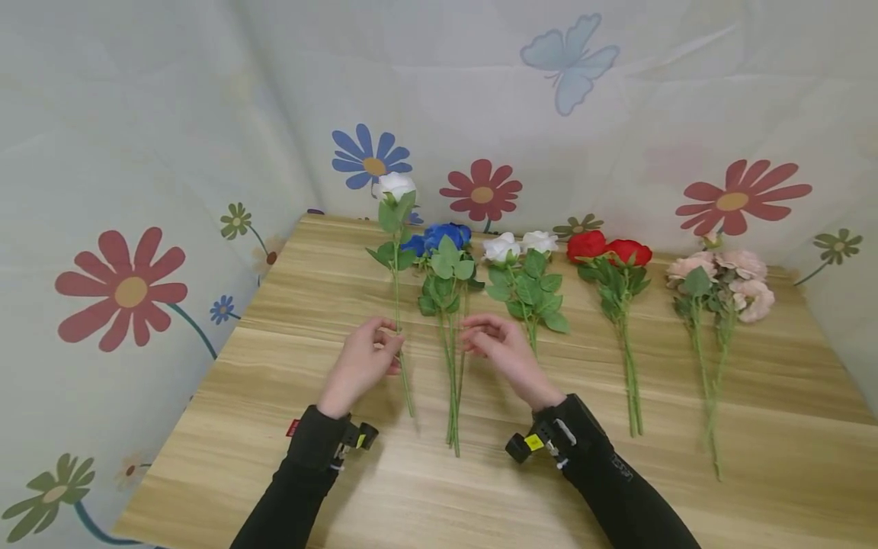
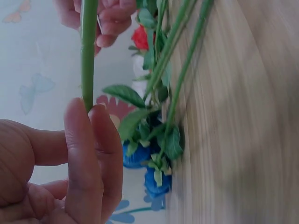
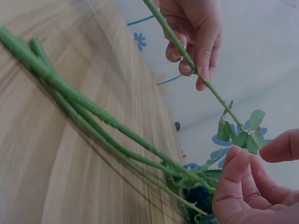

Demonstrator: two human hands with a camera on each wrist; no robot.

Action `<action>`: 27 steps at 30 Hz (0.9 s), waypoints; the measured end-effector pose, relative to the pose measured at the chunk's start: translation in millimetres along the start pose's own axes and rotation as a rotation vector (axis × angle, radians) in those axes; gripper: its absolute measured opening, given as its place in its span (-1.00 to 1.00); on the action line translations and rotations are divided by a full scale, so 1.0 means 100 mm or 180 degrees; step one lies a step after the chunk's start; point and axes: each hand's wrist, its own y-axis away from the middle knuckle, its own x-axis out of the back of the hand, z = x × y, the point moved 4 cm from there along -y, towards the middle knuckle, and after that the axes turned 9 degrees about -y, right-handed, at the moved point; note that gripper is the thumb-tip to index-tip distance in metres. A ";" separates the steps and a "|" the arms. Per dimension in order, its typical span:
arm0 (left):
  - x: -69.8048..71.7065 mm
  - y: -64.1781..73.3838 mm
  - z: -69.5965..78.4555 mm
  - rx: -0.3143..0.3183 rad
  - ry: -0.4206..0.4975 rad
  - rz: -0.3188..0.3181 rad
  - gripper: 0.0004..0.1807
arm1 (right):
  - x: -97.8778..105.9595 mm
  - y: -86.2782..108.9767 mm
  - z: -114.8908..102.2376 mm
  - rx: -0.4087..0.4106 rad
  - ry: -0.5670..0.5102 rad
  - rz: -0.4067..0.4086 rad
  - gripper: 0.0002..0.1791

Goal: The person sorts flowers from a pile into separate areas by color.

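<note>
My left hand point(image 1: 362, 360) pinches the green stem of a single white rose point(image 1: 395, 185) between thumb and fingers. The rose is raised above the wooden table, bloom pointing to the back. In the left wrist view its stem point(image 2: 87, 56) rises from the fingertips. Beside it lie blue roses point(image 1: 446, 236), their several long stems point(image 3: 107, 116) bunched and pointing toward me. My right hand point(image 1: 506, 354) hovers just right of those stems with loosely bent fingers. In the right wrist view its thumb stands apart from the fingers, with nothing between them.
On the wooden table point(image 1: 240, 427), to the right, lie two white roses point(image 1: 502, 248), two red roses point(image 1: 627, 252) and several pale pink flowers point(image 1: 751, 293), blooms toward the back. A fabric backdrop point(image 1: 425, 69) with printed flowers and a butterfly hangs behind and at the sides.
</note>
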 end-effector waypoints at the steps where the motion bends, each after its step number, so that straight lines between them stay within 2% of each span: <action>1: -0.03 0.00 0.03 -0.0016 0.0044 -0.0025 -0.66 | 0.03 0.00 0.00 0.0018 -0.0005 0.0029 -0.62; 10: -0.30 0.00 0.28 -0.0244 0.0178 -0.0235 -0.65 | 0.23 0.00 -0.05 0.0110 -0.0085 0.0174 -0.64; 18: -0.56 -0.05 0.37 -0.0404 0.0196 -0.0496 -0.70 | 0.31 -0.02 -0.09 0.0043 -0.0063 0.0231 -0.65; 27: -0.77 -0.04 0.48 -0.0511 0.0105 -0.0760 -0.66 | 0.36 -0.10 -0.06 -0.0038 -0.0140 0.0211 -0.49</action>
